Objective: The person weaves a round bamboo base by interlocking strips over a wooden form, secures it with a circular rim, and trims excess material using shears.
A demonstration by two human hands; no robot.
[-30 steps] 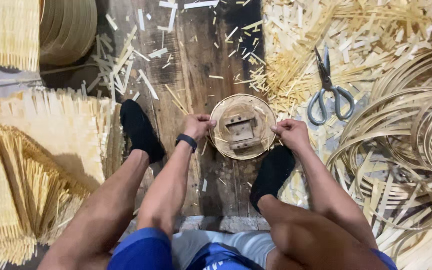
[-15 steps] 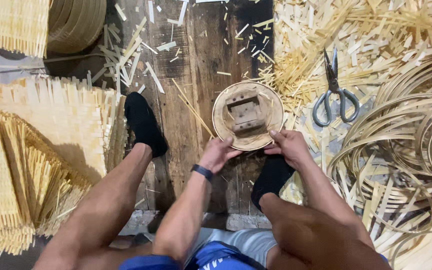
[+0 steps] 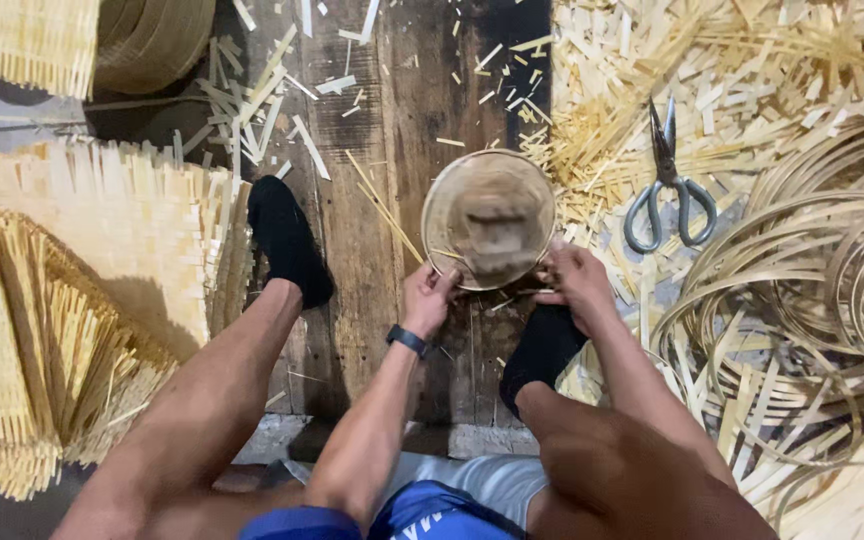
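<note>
My left hand (image 3: 428,296) and my right hand (image 3: 574,280) are both closed on the near rim of the round bamboo frame (image 3: 489,220), the left one at about 7 o'clock of the ring and the right one at about 4 o'clock. Half a second ago the frame was sharp and I could see the wooden block in its middle; now the frame is blurred, so I judge that I am turning it quickly between my fingers. My hands have also come closer together on the lower edge. For the work, this means that the rim is passing to a new part under my fingers.

The frame lies on the dark wooden floor (image 3: 362,250) between my two feet in black socks. At 2 o'clock from my right hand are the scissors (image 3: 667,190), well apart, on a heap of bamboo offcuts (image 3: 752,70). At 3 o'clock lie coils of thin strips (image 3: 822,270), and at 9 o'clock woven mats (image 3: 62,290).
</note>
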